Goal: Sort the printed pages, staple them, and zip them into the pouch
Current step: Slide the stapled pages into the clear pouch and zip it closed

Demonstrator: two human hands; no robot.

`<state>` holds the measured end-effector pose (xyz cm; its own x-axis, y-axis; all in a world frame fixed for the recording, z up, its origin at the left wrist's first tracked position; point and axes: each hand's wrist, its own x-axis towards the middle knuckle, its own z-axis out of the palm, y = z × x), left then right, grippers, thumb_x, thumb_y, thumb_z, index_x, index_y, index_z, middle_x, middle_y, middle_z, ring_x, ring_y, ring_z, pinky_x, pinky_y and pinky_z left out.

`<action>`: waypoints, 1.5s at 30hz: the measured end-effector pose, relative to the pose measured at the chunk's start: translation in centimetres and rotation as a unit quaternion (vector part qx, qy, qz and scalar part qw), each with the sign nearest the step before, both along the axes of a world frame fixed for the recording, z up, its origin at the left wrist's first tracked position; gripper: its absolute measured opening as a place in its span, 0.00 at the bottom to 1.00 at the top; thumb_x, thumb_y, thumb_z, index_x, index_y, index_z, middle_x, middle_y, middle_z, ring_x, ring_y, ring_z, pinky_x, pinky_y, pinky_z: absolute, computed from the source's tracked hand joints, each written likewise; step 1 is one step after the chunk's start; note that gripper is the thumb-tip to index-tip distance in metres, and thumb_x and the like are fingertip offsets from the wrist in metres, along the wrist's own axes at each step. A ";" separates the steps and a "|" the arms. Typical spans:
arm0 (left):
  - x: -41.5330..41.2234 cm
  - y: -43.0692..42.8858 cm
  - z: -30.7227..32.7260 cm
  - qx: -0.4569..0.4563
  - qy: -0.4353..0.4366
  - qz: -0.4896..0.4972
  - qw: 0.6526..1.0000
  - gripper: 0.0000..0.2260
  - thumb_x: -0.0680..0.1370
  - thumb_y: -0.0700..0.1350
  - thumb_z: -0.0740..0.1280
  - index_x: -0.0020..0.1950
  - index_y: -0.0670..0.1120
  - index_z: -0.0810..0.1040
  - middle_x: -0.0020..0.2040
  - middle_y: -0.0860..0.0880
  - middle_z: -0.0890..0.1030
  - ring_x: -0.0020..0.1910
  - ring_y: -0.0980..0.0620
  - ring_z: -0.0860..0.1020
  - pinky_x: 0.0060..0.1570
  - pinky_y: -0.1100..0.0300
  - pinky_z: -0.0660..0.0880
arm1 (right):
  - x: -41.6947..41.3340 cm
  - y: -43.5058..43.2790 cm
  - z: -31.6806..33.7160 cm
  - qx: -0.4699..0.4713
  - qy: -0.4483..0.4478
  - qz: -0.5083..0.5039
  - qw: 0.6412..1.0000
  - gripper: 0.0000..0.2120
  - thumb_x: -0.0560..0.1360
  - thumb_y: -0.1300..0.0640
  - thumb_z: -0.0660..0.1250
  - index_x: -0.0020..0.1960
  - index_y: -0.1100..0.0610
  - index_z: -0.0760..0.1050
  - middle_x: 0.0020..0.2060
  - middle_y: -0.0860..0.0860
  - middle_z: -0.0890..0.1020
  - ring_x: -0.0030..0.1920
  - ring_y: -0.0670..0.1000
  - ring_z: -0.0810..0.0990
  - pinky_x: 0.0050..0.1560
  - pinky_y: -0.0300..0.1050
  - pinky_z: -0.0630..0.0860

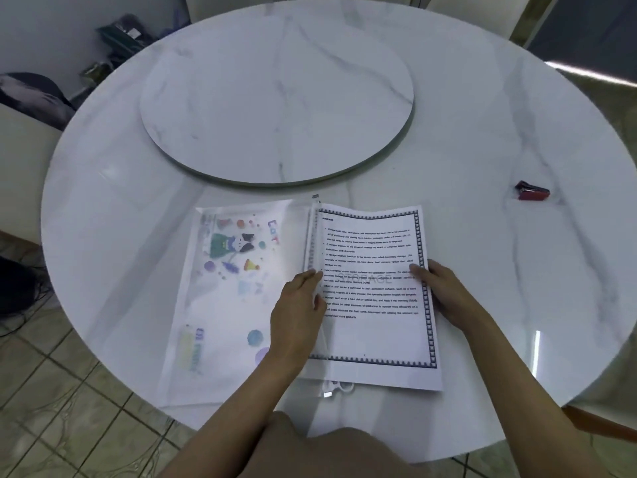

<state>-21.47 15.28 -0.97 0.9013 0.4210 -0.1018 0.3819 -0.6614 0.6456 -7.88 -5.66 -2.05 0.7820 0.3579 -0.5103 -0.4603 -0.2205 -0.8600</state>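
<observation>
A translucent zip pouch [238, 298] with cartoon stickers lies flat on the near side of the white marble table [482, 132]. A stack of printed pages [372, 332] with a dark patterned border juts out of the pouch's right, open edge. My left hand [298, 315] holds the pouch's open edge where the pages enter, fingers lying along the zip strip. My right hand [444, 291] grips the right edge of the pages, thumb on top. A small red and black stapler [532, 192] sits apart on the table at the right.
A round marble turntable [275, 98] takes up the middle of the table behind the pouch. Chair backs stand at the left and far edges, and a tiled floor shows at the lower left. A zip pull [327, 394] lies at the pouch's near corner.
</observation>
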 end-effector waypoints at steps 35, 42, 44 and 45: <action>-3.2 17.1 -1.1 0.013 0.098 0.249 0.963 0.19 0.78 0.43 0.62 0.67 0.37 0.70 0.63 0.36 0.74 0.65 0.37 0.69 0.65 0.48 0.61 | -0.5 4.3 -1.0 0.031 -0.091 -0.030 0.995 0.11 0.78 0.57 0.61 0.60 0.56 0.73 0.50 0.48 0.82 0.45 0.46 0.84 0.41 0.39 0.80; -3.7 17.1 -0.2 -0.107 0.056 0.209 0.970 0.10 0.78 0.45 0.61 0.40 0.41 0.74 0.36 0.44 0.72 0.41 0.45 0.70 0.43 0.56 0.65 | -1.5 7.7 -0.8 0.048 -0.078 -0.036 0.995 0.11 0.78 0.57 0.61 0.60 0.55 0.73 0.50 0.49 0.82 0.46 0.47 0.84 0.47 0.45 0.81; -3.9 16.9 -0.1 -0.158 0.058 0.209 0.963 0.09 0.80 0.42 0.60 0.53 0.43 0.79 0.49 0.48 0.78 0.52 0.48 0.73 0.53 0.59 0.66 | -2.0 9.0 -0.5 0.049 -0.086 -0.034 0.995 0.10 0.79 0.57 0.60 0.58 0.54 0.73 0.50 0.48 0.82 0.46 0.45 0.83 0.48 0.44 0.81; -4.0 16.7 0.0 -0.173 0.059 0.204 0.962 0.12 0.80 0.42 0.60 0.61 0.42 0.77 0.57 0.48 0.78 0.58 0.48 0.73 0.58 0.58 0.66 | -2.2 9.6 -0.3 0.048 -0.092 -0.030 0.994 0.09 0.79 0.57 0.60 0.58 0.53 0.73 0.50 0.48 0.82 0.47 0.45 0.83 0.50 0.44 0.80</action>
